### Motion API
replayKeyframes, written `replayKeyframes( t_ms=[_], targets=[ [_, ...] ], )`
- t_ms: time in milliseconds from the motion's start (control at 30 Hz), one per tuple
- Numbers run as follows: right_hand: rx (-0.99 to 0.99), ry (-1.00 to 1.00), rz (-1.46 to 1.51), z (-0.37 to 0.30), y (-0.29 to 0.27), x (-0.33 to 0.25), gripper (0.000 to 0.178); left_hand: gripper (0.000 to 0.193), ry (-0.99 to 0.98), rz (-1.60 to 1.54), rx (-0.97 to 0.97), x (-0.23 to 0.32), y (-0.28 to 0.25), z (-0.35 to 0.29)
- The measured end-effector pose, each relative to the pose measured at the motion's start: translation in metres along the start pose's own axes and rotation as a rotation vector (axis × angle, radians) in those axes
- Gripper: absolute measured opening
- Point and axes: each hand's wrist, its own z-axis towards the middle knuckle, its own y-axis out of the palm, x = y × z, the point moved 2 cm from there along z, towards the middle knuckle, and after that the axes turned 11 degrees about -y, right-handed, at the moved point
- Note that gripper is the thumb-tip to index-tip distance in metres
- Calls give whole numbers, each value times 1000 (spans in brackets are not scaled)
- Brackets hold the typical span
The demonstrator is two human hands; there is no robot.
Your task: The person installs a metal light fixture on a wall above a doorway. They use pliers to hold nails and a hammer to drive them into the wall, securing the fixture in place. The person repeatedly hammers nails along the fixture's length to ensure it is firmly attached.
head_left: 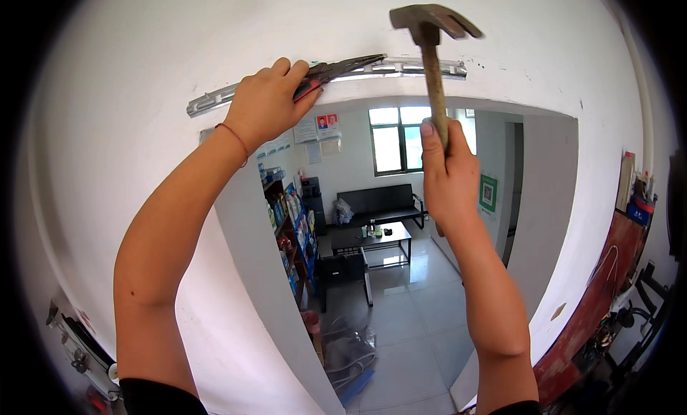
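Observation:
Both my arms are raised to the white wall above a doorway. My left hand (275, 100) is closed around long-nose pliers (335, 71) with dark jaws and a red grip. Their tips point right, in front of a silver metal rail (215, 98) that runs along the wall over the opening. Whether the jaws pinch a nail is too small to tell. My right hand (451, 171) grips the wooden handle of a claw hammer (428, 28). The hammer is upright, its head above the rail and its claw toward the right.
Through the doorway stand a black bench (376, 201), a low table (372, 234) with small items, and a stocked shelf (286, 222) on the left. A clear plastic bag (348, 350) lies on the tiled floor. A reddish board (605, 272) leans at the right, beside clutter.

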Motion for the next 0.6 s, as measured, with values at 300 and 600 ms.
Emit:
replayKeyframes(
  t_ms=[300,600],
  targets=[
    [-65,98,101,-3,-5,-3,41,32,-1,-18,-7,-1,0,2],
    [-144,260,55,16,-22,-24,45,32,-23,2,-46,-2,-1,3]
  ],
)
